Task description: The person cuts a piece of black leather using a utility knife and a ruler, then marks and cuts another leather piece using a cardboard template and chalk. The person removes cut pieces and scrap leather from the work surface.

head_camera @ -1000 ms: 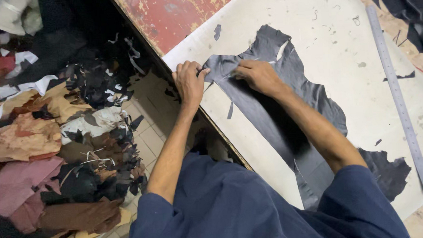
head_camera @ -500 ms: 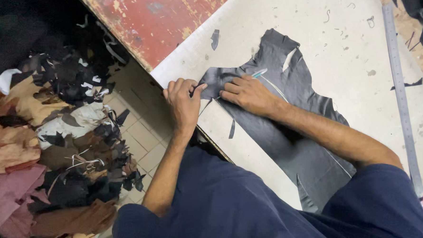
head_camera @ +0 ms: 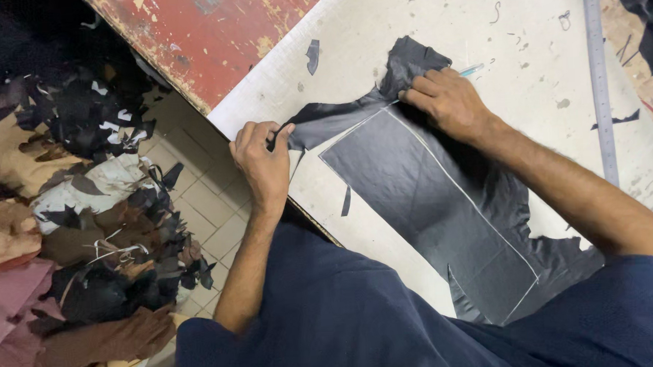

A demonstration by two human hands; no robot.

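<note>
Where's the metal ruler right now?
In the head view, the metal ruler lies on the pale table at far right, beyond the right hand.

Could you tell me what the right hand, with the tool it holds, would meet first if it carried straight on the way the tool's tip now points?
The right hand holds a slim blue-tipped tool pointing up and right. Just past the dark leather piece lies bare pale tabletop; further on, probably the metal ruler.

No packages, labels, signs or screens visible.
</note>
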